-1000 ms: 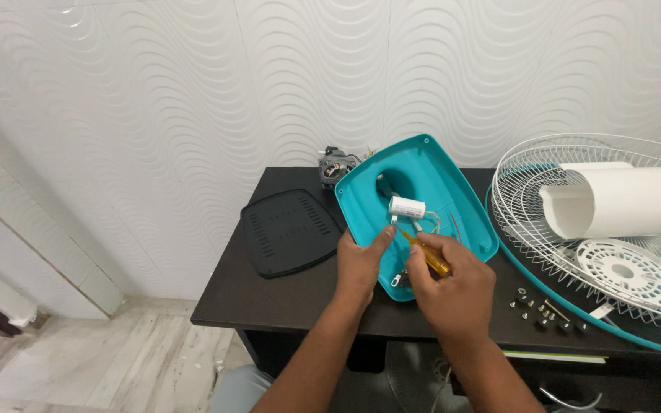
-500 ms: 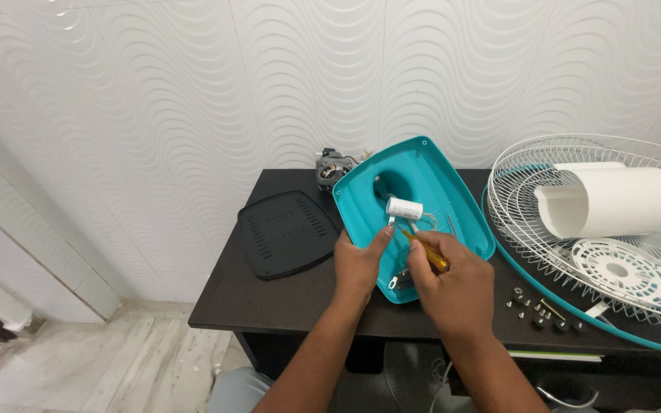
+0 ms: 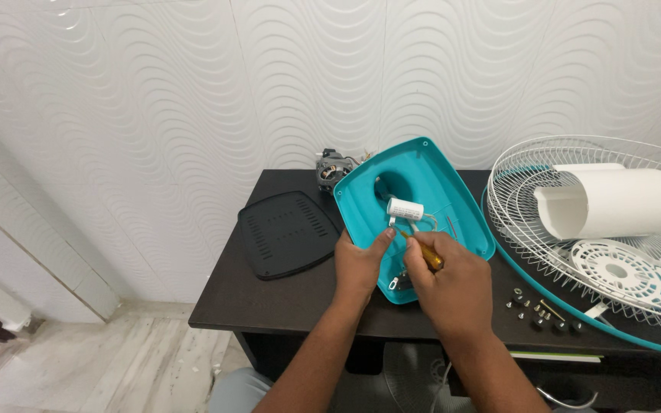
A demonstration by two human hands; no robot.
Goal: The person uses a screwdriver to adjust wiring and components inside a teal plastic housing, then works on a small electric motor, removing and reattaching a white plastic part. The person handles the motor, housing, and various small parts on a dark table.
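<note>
I see left hand (image 3: 361, 264) fingers pressed on teal plastic fan housing (image 3: 430, 191) | right hand (image 3: 449, 283) clamped on yellow-handled screwdriver (image 3: 424, 255) | white cylindrical capacitor (image 3: 405, 209) inside housing

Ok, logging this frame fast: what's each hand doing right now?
Left hand: fingers rest on the teal fan housing, steadying it.
Right hand: closed on a yellow-handled screwdriver.
</note>
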